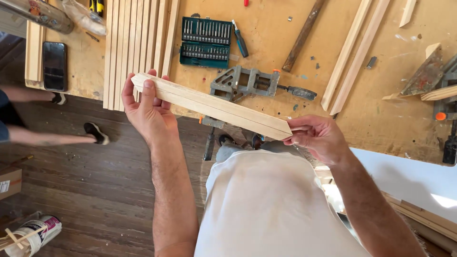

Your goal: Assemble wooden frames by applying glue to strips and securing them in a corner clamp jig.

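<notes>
While two hands (pixel 147 107) (pixel 316 135) hold, two strips (pixel 212 105) touch.

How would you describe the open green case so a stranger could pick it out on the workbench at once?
Start at the wooden workbench. Near its far edge, just beyond the grey corner clamp and right of the row of pale wooden strips, lies the green case. Only it holds two rows of small metal bits.

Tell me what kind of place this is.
Likely a woodworking shop: both hands, left hand and right hand, hold mitred wood strips over a plywood workbench with a corner clamp and bit set.
</notes>
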